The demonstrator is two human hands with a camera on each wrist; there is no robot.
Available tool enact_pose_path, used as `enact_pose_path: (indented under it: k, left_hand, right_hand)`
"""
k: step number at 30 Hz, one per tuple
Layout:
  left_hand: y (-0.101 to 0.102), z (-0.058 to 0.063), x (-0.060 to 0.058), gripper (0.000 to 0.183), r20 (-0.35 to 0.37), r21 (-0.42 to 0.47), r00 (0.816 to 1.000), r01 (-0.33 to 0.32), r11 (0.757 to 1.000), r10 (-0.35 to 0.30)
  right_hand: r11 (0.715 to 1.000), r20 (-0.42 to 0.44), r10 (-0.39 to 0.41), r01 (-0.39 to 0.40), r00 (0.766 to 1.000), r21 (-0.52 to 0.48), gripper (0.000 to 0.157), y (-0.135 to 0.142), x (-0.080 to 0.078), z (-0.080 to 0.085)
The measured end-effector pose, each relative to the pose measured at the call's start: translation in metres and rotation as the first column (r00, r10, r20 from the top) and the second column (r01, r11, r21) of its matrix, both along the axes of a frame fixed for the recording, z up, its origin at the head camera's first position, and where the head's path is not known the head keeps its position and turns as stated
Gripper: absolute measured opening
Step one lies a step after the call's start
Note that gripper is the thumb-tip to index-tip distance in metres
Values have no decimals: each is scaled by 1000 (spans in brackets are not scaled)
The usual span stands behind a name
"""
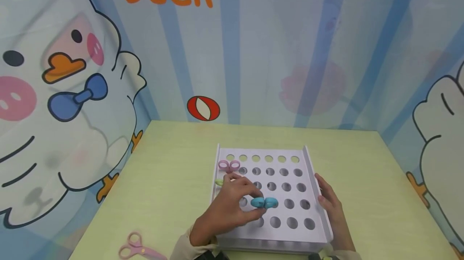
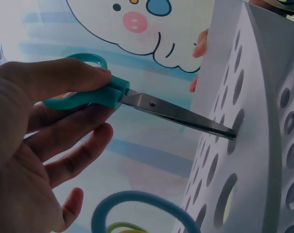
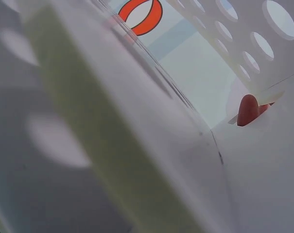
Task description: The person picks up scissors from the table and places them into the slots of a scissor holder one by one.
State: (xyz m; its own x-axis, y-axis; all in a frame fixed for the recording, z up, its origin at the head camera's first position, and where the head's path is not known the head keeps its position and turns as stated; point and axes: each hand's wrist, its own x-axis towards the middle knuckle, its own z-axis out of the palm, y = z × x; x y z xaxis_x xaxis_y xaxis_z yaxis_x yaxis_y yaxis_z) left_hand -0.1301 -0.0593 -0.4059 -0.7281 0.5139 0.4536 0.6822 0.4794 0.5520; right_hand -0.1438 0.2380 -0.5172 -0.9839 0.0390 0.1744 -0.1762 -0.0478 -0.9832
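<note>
My left hand (image 1: 232, 203) pinches a pair of teal scissors (image 2: 112, 92) by the handles, between thumb and fingers. The blades point at the white perforated rack (image 1: 275, 234), and their tips are at one of its round holes in the left wrist view. At the rack's right side wall, my right hand (image 1: 333, 211) rests with its fingers along the edge. Pink scissor handles (image 1: 229, 166) stick up from the rack's back left. A green piece (image 1: 219, 182) shows beside my left hand, mostly hidden by it. A blue loop (image 2: 137, 194) lies below that hand in the left wrist view.
Pink scissors (image 1: 139, 248) lie on the pale yellow table (image 1: 174, 163) at the front left. A printed duck curtain (image 1: 253, 50) hangs behind the table. In the right wrist view, a reddish rounded shape (image 3: 249, 110) shows at the rack; I cannot tell what it is.
</note>
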Motion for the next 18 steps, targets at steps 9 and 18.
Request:
enact_pose_path:
  k: [9,18]
  left_hand:
    - [6,-9,1,15,-6,-237,999,-35,971,34]
    - [3,-14,-1,22,-39,-297,998,-64,953,55]
  right_hand:
    - [999,26,31,-30,999,-39,51,0,1,0]
    - [996,0,48,-48,999,-71,52,-1,2,2]
